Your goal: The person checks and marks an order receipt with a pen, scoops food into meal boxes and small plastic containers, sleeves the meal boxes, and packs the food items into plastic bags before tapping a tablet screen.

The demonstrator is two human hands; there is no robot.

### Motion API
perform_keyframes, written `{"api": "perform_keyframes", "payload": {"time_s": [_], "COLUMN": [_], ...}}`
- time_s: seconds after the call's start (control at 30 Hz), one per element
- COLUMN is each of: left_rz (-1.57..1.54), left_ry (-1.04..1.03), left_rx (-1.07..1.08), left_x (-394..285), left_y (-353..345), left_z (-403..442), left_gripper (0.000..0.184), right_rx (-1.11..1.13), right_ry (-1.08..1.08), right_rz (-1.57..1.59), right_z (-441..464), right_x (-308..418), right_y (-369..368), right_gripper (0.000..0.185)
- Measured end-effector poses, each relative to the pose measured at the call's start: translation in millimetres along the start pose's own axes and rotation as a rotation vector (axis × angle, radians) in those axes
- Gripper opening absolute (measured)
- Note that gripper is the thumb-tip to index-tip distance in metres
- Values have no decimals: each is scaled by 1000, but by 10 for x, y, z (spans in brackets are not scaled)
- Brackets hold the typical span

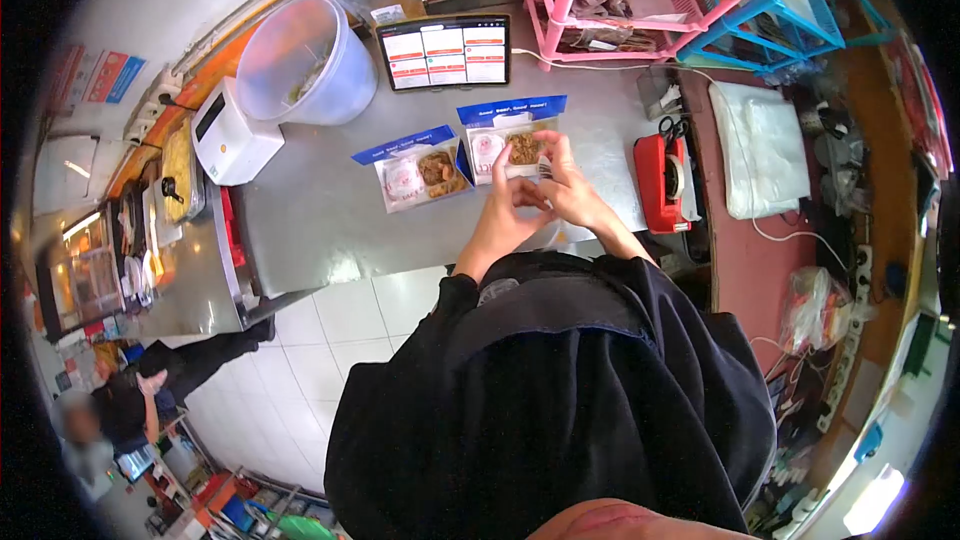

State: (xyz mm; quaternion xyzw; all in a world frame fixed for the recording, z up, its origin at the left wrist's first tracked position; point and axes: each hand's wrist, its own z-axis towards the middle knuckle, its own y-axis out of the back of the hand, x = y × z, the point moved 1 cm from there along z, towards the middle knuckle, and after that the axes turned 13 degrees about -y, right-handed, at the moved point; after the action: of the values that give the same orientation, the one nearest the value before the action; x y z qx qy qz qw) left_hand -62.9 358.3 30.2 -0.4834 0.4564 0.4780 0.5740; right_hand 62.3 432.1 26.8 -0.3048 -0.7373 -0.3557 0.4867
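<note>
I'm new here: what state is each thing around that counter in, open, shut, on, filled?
Box on the right: lid up, food inside.
Box on the left: lid up, food inside.
Tablet: propped up, screen lit.
Plastic bucket: open-topped, something inside.
Red tape dispenser: roll fitted.
Scissors: handles showing; open or shut unclear.
Left hand: fingers curled; grip unclear.
Right hand: fingers bent; grip unclear.

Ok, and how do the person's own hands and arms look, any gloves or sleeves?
The left hand and right hand are bare; I see no gloves. The left sleeve and right sleeve are black cloth, and both end short of the hands. I can make out no cables on them.
</note>
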Motion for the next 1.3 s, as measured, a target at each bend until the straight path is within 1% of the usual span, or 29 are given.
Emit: {"api": "perform_keyframes", "payload": {"time_s": [0.07,0.1,0.13,0.2,0.23,0.27,0.3,0.4,0.43,0.5,0.53,0.6,0.63,0.67,0.7,0.77,0.8,0.83,0.87,0.93,1.03,1.07,1.1,1.17,1.2,1.23,1.3], "left_rz": [-71,-104,-135,-189,-217,-94,-34,121,172,55,-3,-7,-7,-15,45,163,102,100,98,85,102,93,110,131,103,65,-10], "left_ry": [36,49,-16,-3,4,14,-14,-65,-74,-40,-21,-62,-81,-91,-85,-70,-28,-13,2,-2,-23,-66,-94,-147,-104,-105,-108], "left_rx": [-94,-141,-202,-351,-426,-432,-457,-551,-586,-668,-706,-766,-794,-842,-849,-861,-899,-913,-922,-934,-882,-866,-831,-754,-724,-684,-604], "left_x": [66,34,-14,-96,-132,-170,-137,-58,-55,-68,-89,-164,-204,-212,-189,-127,-261,-245,-216,-202,-335,-345,-345,-336,-341,-343,-354], "left_y": [-12,0,5,88,137,180,232,323,349,423,456,534,574,605,668,791,762,782,822,864,808,784,766,706,656,598,454], "left_z": [-90,-124,-185,-306,-368,-423,-469,-583,-611,-743,-816,-936,-990,-1053,-1137,-1291,-1302,-1345,-1383,-1375,-1178,-1102,-1021,-876,-809,-736,-592], "left_gripper": [100,102,103,105,106,106,105,99,97,97,97,96,96,86,81,70,58,57,57,58,60,63,63,63,64,65,68], "right_rx": [77,113,150,221,340,437,533,573,612,675,609,315,64,120,184,165,226,284,409,774,794,721,637,311,183,49,-263], "right_ry": [67,101,136,241,123,135,143,137,131,120,138,241,319,316,312,173,110,45,-13,228,505,434,363,457,411,367,316], "right_rz": [14,-27,-69,-162,-130,-194,-259,-258,-361,-557,-655,-1124,-1478,-1546,-1613,-1614,-1600,-1585,-1548,-1481,-1627,-1358,-1095,-821,-677,-536,-338], "right_z": [76,121,162,310,350,405,443,442,493,787,1271,1926,2059,2277,2440,2513,2592,2674,2874,3047,3170,3037,2778,2207,1796,1404,835], "right_x": [69,184,333,484,543,570,583,606,646,810,690,661,732,605,383,145,-4,-153,-353,-584,-545,-332,49,508,760,875,652], "right_y": [-39,-78,-128,-336,-434,-547,-655,-930,-939,-894,-884,-802,-746,-722,-737,-750,-786,-821,-878,-741,-753,-562,-292,205,479,736,1310], "right_gripper": [60,59,58,57,55,54,54,49,45,40,38,39,39,39,39,37,37,37,37,40,40,39,38,30,27,24,20]}}
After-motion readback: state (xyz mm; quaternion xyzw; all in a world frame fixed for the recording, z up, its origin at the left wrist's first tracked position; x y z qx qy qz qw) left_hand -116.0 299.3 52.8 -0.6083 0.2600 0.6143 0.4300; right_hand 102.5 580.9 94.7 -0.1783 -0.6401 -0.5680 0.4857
